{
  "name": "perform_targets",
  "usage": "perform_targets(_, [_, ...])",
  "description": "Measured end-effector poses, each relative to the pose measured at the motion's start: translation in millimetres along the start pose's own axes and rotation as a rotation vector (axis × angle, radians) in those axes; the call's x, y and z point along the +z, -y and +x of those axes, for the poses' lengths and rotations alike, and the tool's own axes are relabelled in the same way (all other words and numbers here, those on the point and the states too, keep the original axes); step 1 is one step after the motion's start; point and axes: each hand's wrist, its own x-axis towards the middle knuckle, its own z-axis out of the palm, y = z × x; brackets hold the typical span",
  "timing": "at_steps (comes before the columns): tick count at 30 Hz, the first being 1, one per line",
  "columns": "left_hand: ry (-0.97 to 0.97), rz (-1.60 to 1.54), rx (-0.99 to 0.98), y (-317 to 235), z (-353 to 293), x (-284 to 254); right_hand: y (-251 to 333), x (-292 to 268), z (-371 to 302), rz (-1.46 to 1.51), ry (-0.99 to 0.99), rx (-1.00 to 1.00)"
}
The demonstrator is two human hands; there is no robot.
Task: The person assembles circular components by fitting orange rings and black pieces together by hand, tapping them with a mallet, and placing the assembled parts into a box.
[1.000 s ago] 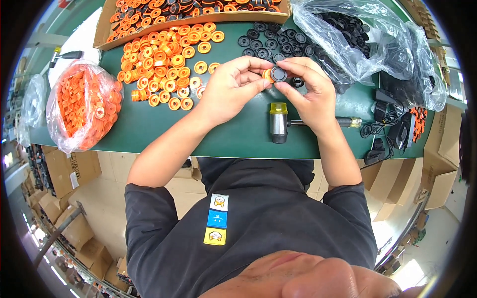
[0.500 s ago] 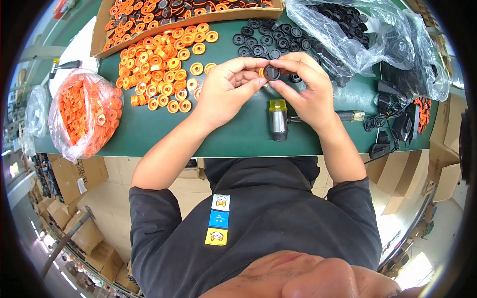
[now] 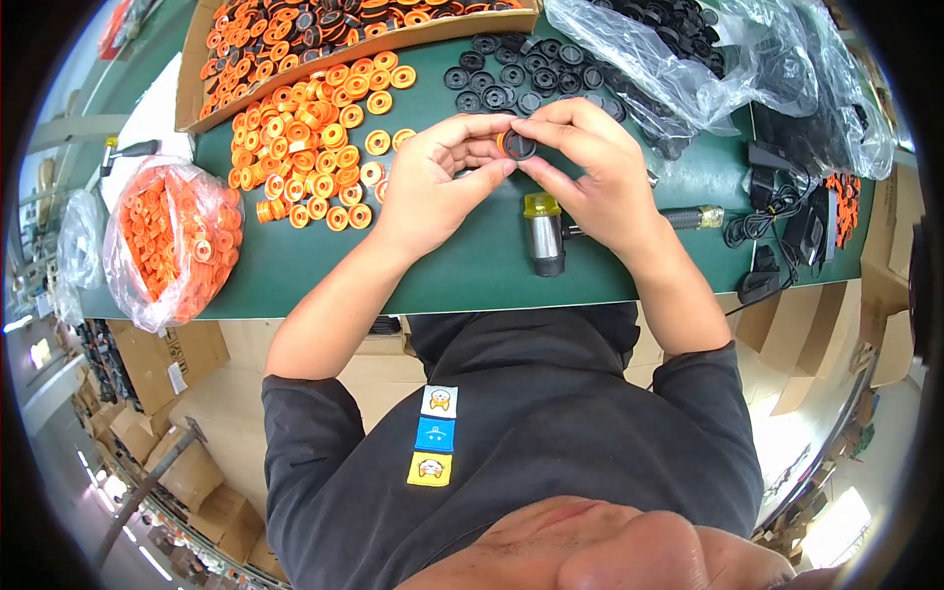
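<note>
Between my two hands, above the table, is a small round orange wheel-like part [image 3: 501, 144] with a black round cap [image 3: 521, 147] against its right side. My left hand [image 3: 440, 179] pinches the orange side with thumb and fingertips. My right hand [image 3: 593, 172] grips the black cap between thumb and fingers. Whether the two pieces are fully joined, I cannot tell. Just below the hands lies a hammer with a metal head [image 3: 544, 239] and a yellow face; its grey handle [image 3: 688, 217] passes behind my right wrist.
Loose orange parts [image 3: 317, 147] lie at left, black caps [image 3: 531, 74] at the back. A cardboard box [image 3: 369, 44] of orange-and-black pieces stands behind. Plastic bags hold orange parts [image 3: 167, 236] and black caps [image 3: 678, 64]. Black cables [image 3: 777, 211] lie at right on the green table [image 3: 413, 280].
The view has shifted slightly, so most table items appear a little further left. Both hands keep their hold on the two pieces, with the cap tilted slightly differently.
</note>
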Motion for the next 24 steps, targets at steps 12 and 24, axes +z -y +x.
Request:
perform_targets(12, [-0.032, 0.018, -0.008, -0.8, -0.5, 3.6, -1.6, -0.3, -1.4, -0.015, -0.009, 0.009])
perform_targets(24, [-0.033, 0.014, -0.001, -1.9, -2.2, 4.0, 1.0, 0.9, -2.4, 0.001, 0.000, 0.059])
